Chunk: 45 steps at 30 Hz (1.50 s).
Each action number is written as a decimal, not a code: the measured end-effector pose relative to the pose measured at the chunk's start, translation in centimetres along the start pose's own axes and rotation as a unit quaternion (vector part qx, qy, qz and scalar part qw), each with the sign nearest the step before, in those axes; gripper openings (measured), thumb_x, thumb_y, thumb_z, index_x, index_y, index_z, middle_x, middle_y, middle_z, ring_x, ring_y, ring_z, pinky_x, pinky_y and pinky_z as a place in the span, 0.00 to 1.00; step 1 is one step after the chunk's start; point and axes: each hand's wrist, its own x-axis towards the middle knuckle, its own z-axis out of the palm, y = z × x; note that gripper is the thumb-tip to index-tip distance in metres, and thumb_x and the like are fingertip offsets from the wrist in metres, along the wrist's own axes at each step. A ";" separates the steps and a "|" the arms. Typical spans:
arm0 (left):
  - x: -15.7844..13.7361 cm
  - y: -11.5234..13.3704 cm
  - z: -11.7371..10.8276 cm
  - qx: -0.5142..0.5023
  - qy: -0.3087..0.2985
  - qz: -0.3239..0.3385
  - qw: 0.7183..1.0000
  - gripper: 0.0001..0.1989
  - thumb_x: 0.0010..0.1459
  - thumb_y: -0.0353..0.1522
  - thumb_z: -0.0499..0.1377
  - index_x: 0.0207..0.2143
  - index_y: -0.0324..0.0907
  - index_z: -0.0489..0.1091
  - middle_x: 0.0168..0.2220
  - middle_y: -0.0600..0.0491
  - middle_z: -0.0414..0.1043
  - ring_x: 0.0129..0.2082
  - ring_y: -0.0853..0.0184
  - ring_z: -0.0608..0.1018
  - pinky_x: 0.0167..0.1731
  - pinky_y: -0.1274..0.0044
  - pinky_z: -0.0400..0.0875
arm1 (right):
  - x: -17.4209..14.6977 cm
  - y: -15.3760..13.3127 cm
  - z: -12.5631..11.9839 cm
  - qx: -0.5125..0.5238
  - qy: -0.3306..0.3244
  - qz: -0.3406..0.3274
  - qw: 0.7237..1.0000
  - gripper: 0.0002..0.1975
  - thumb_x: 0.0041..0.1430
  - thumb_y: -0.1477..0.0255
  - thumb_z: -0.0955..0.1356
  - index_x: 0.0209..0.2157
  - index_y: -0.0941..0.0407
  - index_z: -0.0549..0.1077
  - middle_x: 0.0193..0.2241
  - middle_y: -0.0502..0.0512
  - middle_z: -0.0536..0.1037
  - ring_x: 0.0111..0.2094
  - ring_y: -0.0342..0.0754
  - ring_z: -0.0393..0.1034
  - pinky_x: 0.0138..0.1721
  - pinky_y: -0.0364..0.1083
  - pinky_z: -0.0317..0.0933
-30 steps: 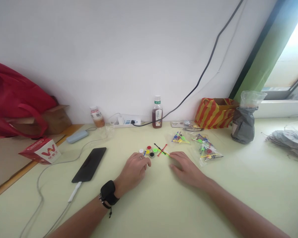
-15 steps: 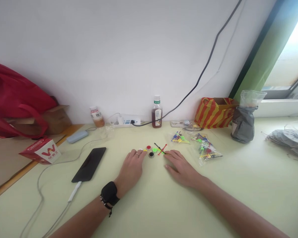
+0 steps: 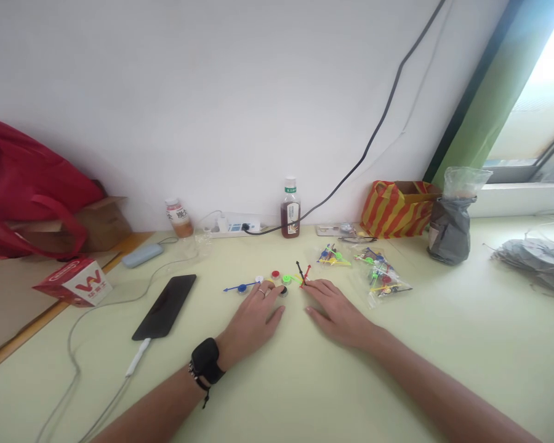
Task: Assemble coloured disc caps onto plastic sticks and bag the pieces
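Note:
My left hand (image 3: 252,317) lies palm down with its fingers stretched and its thumb apart. Its index fingertip is at a small black disc (image 3: 284,291), and other fingers partly cover a white disc (image 3: 259,280) and a yellow piece. Left of it lie a blue disc (image 3: 242,288) and a blue arrow (image 3: 231,288). Beyond the fingers sit a red disc (image 3: 276,274) and a green disc (image 3: 287,280). Flat on the table, my right hand (image 3: 335,311) has its fingertips against a black arrow (image 3: 300,271) and a red arrow (image 3: 308,272); its thumb is apart.
Clear bags (image 3: 382,277) of similar coloured parts lie to the right. A phone (image 3: 165,306) on a cable and a red-and-white box (image 3: 76,282) are at left. A dark drink bottle (image 3: 290,215) and a power strip (image 3: 235,224) stand by the wall.
My left hand has shifted right and its fingers reach over to the black disc, exposing the blue disc and blue arrow. The black arrow has turned. My right hand stays about in place.

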 end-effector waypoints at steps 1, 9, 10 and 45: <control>0.0 0.1 -0.2 -0.022 0.001 0.000 1.000 0.16 0.69 0.34 0.54 0.58 0.46 0.67 0.55 0.45 0.70 0.59 0.52 0.71 0.59 0.57 0.69 | 0.0 -0.1 -0.1 0.001 0.002 0.000 1.000 0.26 0.68 0.71 0.64 0.66 0.52 0.64 0.62 0.61 0.70 0.64 0.58 0.60 0.64 0.62 0.60; 0.2 0.8 -0.8 -0.129 -0.031 0.002 0.991 0.07 0.68 0.32 0.54 0.47 0.47 0.69 0.45 0.50 0.75 0.49 0.59 0.76 0.51 0.65 0.73 | 0.0 -0.1 -0.1 -0.006 0.003 0.012 1.000 0.23 0.67 0.71 0.65 0.63 0.51 0.67 0.60 0.61 0.70 0.63 0.59 0.61 0.63 0.61 0.62; 0.2 0.8 -0.8 -0.128 -0.032 0.008 0.991 0.08 0.69 0.32 0.54 0.48 0.47 0.70 0.47 0.50 0.75 0.50 0.59 0.76 0.52 0.65 0.73 | 0.0 0.0 -0.1 -0.004 0.005 0.008 1.000 0.22 0.67 0.71 0.65 0.62 0.52 0.68 0.60 0.61 0.71 0.62 0.59 0.61 0.62 0.61 0.62; 0.3 1.4 -1.5 -0.120 -0.086 0.055 0.988 0.13 0.67 0.31 0.58 0.52 0.47 0.71 0.56 0.50 0.74 0.56 0.57 0.72 0.59 0.63 0.65 | -0.1 0.5 0.2 -0.030 -0.032 0.016 0.999 0.27 0.72 0.65 0.62 0.69 0.50 0.61 0.67 0.59 0.64 0.69 0.59 0.52 0.67 0.61 0.55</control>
